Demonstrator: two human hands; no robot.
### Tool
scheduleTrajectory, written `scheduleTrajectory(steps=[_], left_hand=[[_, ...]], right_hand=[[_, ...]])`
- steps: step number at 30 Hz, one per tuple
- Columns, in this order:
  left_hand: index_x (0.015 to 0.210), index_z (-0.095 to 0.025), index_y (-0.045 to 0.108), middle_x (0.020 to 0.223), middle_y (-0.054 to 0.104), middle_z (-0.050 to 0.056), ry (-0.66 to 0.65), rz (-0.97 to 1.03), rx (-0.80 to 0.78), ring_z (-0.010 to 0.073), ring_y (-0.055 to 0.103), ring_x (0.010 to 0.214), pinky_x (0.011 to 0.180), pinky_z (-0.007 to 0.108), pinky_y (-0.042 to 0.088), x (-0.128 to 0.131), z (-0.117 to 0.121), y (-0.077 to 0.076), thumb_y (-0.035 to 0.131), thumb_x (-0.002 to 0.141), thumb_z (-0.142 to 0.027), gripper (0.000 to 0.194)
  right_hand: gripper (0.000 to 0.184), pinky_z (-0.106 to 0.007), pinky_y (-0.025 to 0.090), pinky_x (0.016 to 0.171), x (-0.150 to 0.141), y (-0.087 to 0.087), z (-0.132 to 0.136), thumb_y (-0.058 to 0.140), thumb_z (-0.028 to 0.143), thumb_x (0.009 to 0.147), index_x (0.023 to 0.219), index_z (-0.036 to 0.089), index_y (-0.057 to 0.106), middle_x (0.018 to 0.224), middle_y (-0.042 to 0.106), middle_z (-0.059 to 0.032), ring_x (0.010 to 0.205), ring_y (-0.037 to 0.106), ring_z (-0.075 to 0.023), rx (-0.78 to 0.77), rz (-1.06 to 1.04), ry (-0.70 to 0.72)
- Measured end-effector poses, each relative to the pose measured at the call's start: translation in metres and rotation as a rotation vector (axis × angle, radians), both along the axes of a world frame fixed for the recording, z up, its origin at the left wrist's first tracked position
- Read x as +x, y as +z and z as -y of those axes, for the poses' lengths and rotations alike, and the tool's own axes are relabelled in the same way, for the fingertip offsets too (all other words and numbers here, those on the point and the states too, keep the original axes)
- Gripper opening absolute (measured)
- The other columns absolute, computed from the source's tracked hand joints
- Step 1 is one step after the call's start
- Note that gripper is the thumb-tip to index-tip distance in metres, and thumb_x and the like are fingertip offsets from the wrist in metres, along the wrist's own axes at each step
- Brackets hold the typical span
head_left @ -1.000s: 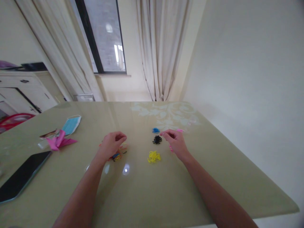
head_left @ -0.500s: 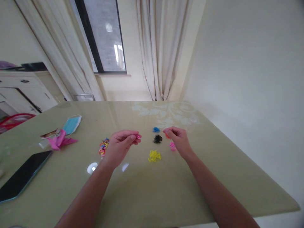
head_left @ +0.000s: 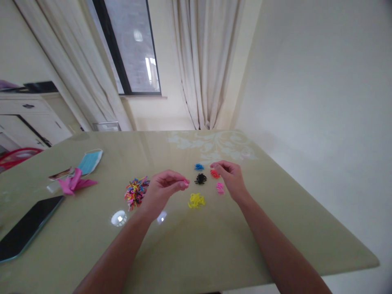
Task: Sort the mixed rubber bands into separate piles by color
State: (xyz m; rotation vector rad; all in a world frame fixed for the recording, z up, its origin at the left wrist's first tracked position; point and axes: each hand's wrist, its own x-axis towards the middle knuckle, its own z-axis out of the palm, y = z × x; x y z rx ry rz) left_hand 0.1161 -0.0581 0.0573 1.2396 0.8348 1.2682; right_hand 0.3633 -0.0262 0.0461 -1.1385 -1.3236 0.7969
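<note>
My left hand [head_left: 165,191] pinches a small pink rubber band [head_left: 185,183] between thumb and fingertips, just left of the small piles. My right hand [head_left: 230,177] is closed in a pinch above the red rubber bands [head_left: 215,174]; whether anything is between its fingertips is too small to tell. Between the hands lie black rubber bands [head_left: 201,179], with blue ones, a blue pile [head_left: 199,167], behind them. Nearer to me is a yellow pile [head_left: 196,200]. Pink rubber bands [head_left: 219,188] rest beside my right wrist. A mixed multicoloured heap [head_left: 136,192] is partly hidden behind my left hand.
On the left of the glossy table [head_left: 183,253] lie a dark phone or tablet [head_left: 29,226], a folded pink piece [head_left: 76,182] and a blue face mask [head_left: 90,161]. A wall [head_left: 321,102] runs along the right side. Curtains [head_left: 205,61] hang behind.
My left hand has moved right with the pink rubber band, uncovering more of the mixed heap. My right hand stays pinched near the red pile, which shows more. The view has shifted slightly.
</note>
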Motion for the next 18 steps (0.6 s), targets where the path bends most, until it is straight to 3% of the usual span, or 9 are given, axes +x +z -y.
scheduleTrajectory(steps=[5,11,15,18], left_hand=[[0.087,-0.019,0.08,0.087,0.082,0.005,-0.129,-0.355,0.084,0.0188,0.075,0.08,0.078,0.03,0.06,0.052,-0.006,0.0,0.079,0.081,-0.029,0.012],[0.088,-0.021,0.08,0.092,0.082,0.005,-0.079,-0.916,0.264,0.0201,0.073,0.08,0.083,0.034,0.055,0.107,-0.026,-0.021,0.068,0.087,-0.016,0.013],[0.105,-0.022,0.079,0.101,0.081,0.006,-0.048,-1.063,0.317,0.0224,0.073,0.091,0.088,0.035,0.053,0.11,-0.029,-0.034,0.066,0.089,-0.014,0.021],[0.119,-0.024,0.075,0.103,0.081,0.005,-0.045,-1.056,0.351,0.0212,0.073,0.091,0.087,0.033,0.053,0.087,-0.031,-0.036,0.065,0.089,-0.012,0.034]], right_hand=[[0.039,-0.028,0.034,0.055,0.006,-0.001,-0.005,0.068,0.051,0.088,0.075,0.018,0.081,0.055,0.052,0.0019,0.056,0.044,-0.0131,0.024,-0.01,-0.082],[0.043,-0.029,0.035,0.056,0.007,-0.005,-0.01,0.067,0.055,0.088,0.071,0.017,0.078,0.055,0.049,0.0027,0.055,0.044,-0.0134,0.013,-0.028,-0.095],[0.044,-0.029,0.034,0.056,0.007,-0.007,-0.01,0.067,0.055,0.088,0.07,0.017,0.077,0.054,0.047,0.0033,0.054,0.043,-0.0133,0.018,-0.026,-0.094],[0.044,-0.029,0.032,0.055,0.006,-0.007,-0.009,0.066,0.055,0.088,0.07,0.016,0.077,0.054,0.046,0.0033,0.054,0.042,-0.0132,0.016,-0.017,-0.096]])
